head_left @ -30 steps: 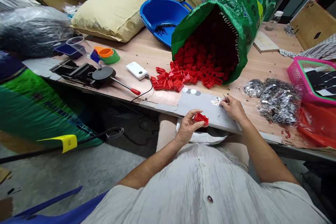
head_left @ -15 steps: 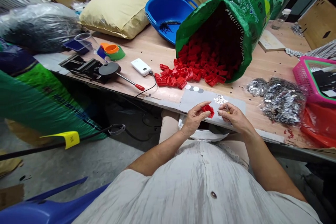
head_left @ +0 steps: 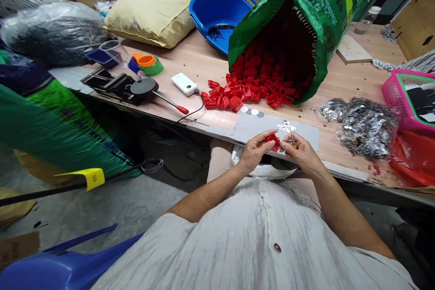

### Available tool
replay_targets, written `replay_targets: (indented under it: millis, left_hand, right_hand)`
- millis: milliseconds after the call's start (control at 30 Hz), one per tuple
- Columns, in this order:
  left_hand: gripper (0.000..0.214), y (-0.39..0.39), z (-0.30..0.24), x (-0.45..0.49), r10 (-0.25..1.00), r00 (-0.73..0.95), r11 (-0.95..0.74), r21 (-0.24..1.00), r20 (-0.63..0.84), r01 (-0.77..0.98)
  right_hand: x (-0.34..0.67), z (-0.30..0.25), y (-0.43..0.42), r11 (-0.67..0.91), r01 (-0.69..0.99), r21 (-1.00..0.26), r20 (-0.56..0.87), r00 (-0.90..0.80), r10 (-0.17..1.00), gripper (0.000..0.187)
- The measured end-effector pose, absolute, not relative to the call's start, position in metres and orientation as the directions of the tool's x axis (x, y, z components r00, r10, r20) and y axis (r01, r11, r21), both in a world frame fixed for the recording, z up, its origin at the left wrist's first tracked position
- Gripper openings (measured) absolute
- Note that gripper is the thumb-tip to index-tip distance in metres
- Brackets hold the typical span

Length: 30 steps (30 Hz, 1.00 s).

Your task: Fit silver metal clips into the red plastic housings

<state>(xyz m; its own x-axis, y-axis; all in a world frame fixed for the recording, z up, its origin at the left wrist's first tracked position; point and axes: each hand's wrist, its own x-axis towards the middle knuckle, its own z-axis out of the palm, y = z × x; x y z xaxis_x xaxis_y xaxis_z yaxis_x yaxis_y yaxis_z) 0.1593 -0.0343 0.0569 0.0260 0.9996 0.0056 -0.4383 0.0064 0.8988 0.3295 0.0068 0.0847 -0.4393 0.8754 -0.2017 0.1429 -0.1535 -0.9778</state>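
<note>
My left hand point(head_left: 255, 150) is closed on a small red plastic part point(head_left: 273, 141), pinched between thumb and fingers above the table's front edge. Close beside it, my right hand point(head_left: 300, 150) has its fingers folded round a small tool with a yellow handle and thin metal shaft point(head_left: 293, 139). The thumb and fingertip of that hand meet at the red part; whether they pinch a tiny piece there I cannot tell. Just beyond both hands, a scatter of small shiny metal pieces point(head_left: 286, 125) lies on a grey sheet point(head_left: 248, 126).
A green sack point(head_left: 326, 18) lies on its side, spilling red plastic parts point(head_left: 234, 95). Around it are a blue basin point(head_left: 217, 7), a white power bank point(head_left: 184, 84), a lever press point(head_left: 136, 88), bags of metal pieces point(head_left: 369, 124) and a pink basket point(head_left: 401, 99). Someone sits across the table.
My right hand has moved left, and its fingertips now reach the red part in my left hand. The view has shifted slightly.
</note>
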Motion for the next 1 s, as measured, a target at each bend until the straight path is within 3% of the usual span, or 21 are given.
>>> replay_targets:
  millis: [167,467,600,800,1000]
  left_hand:
    - [0.045,-0.033,0.057,0.161,0.996,0.055,0.084,0.817,-0.065,-0.570]
    - [0.044,-0.032,0.067,0.159,0.987,0.089,0.158,0.758,-0.131,-0.633]
    - [0.045,-0.032,0.065,0.159,0.987,0.095,0.163,0.765,-0.132,-0.623]
    - [0.044,-0.032,0.064,0.158,0.985,0.107,0.174,0.767,-0.138,-0.618]
    - [0.044,-0.033,0.062,0.158,0.985,0.111,0.173,0.776,-0.133,-0.607]
  right_hand:
    - [0.335,0.085,0.003,-0.079,0.150,-0.986,-0.142,-0.475,0.868,0.032]
    - [0.340,0.077,0.000,0.297,0.356,-0.886,0.083,-0.508,0.858,0.019]
    - [0.341,0.077,0.001,0.456,0.365,-0.812,0.214,-0.540,0.814,0.016]
    - [0.341,0.083,0.001,0.585,0.338,-0.737,0.318,-0.590,0.742,0.017]
    - [0.345,0.078,0.001,0.627,0.370,-0.686,0.327,-0.613,0.720,0.022]
